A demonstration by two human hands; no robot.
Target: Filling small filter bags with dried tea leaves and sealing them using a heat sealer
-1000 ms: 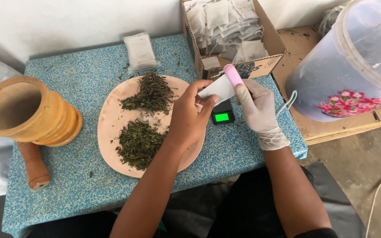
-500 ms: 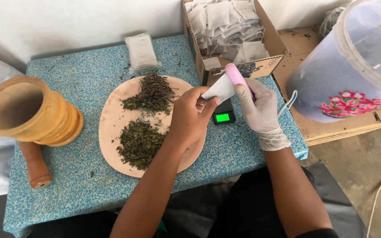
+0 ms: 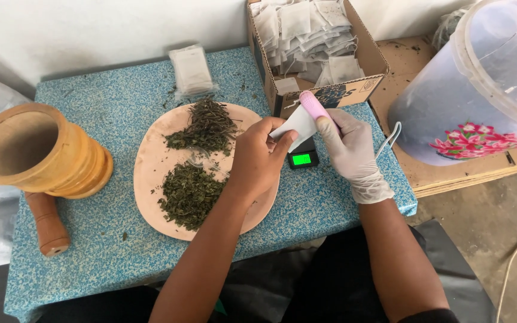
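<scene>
The blue speckled counter (image 3: 91, 251) carries a pink plate (image 3: 151, 197) of dried herbs (image 3: 189, 192) and a small scale (image 3: 303, 157). Above the scale, the bare left hand (image 3: 255, 161) pinches a white paper sachet (image 3: 297, 122); the gloved right hand (image 3: 348, 149) grips a pink sealer (image 3: 313, 106) at its upper edge. A loosened pinch would likely drop the sachet and spill its contents.

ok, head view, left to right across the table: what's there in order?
Wooden mortar → pink plate with dried herbs → left hand → white sachet, held by both hands → gloved right hand holding a pink tool → big translucent tub.
</scene>
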